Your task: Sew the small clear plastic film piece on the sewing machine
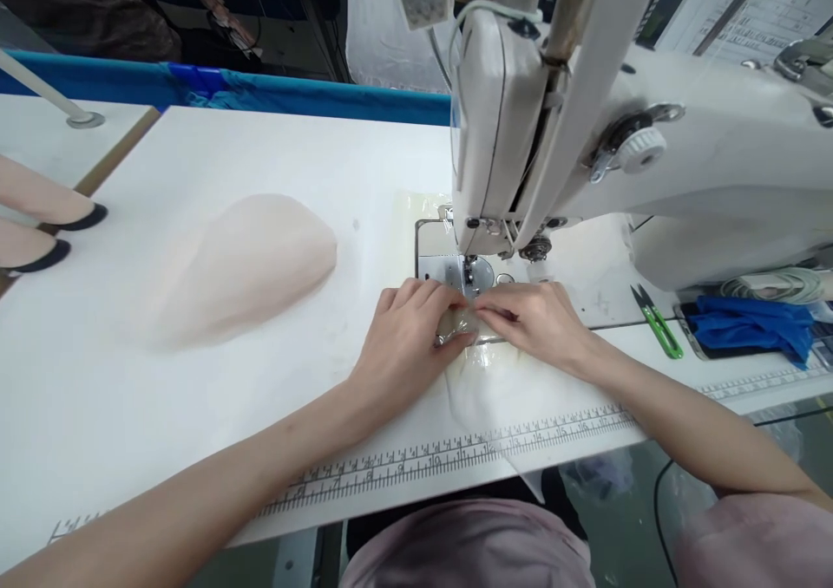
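Just in front of the sewing machine's needle area (469, 271), my two hands meet over a thin, see-through piece of material (480, 354), shiny like clear film. My left hand (416, 328) has its thumb and fingers closed around the left side of it. Thumb and forefinger of my right hand (534, 317) pinch its edge close to the left fingertips. A loose, sheer part hangs toward the table's front edge. The sewing machine (498, 137) stands directly beyond my hands, its metal plate (439, 239) partly covered by my fingers.
A sheer beige fabric piece (260, 267) lies left on the white table (364, 167). Two beige forms with black ends (45, 202) reach in at the far left. Green thread snips (657, 321) and a blue cloth (755, 323) lie right. A ruler strip (403, 467) borders the front edge.
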`<act>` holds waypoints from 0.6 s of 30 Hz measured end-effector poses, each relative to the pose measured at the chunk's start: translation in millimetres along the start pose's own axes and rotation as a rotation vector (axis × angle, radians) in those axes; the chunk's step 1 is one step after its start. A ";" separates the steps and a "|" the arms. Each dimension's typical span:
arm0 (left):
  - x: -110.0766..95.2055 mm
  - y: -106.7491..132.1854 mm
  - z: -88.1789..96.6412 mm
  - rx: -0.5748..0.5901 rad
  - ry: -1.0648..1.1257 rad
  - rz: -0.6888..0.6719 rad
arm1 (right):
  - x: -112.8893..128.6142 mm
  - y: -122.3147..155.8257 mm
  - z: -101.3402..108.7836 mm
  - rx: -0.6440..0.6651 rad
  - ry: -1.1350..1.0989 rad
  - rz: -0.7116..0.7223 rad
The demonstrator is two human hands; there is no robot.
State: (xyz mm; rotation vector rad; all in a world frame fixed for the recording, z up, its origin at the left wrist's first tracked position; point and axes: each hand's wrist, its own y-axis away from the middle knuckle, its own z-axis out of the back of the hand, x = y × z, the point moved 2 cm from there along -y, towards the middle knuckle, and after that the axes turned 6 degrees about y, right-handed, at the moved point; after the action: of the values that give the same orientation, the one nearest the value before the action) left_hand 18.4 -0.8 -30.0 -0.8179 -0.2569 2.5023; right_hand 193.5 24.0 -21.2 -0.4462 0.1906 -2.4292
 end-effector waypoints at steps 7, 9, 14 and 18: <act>-16.6 13.2 4.5 -0.187 -0.365 -0.423 | -2.0 -3.0 -5.8 -0.059 0.146 0.030; -21.0 16.4 4.8 -0.166 -0.431 -0.461 | -2.5 -2.6 -4.8 -0.082 0.237 0.065; -20.4 16.7 4.3 -0.091 -0.417 -0.408 | 1.9 5.4 1.9 -0.328 0.497 0.289; -12.9 9.8 3.4 -0.072 -0.371 -0.383 | 4.6 9.7 3.2 -0.378 0.514 0.282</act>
State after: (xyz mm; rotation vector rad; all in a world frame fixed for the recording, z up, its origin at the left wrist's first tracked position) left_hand 21.5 -15.9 -23.9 -0.2856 -0.5742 2.2680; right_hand 197.0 13.5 -19.4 0.0593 0.8812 -2.1800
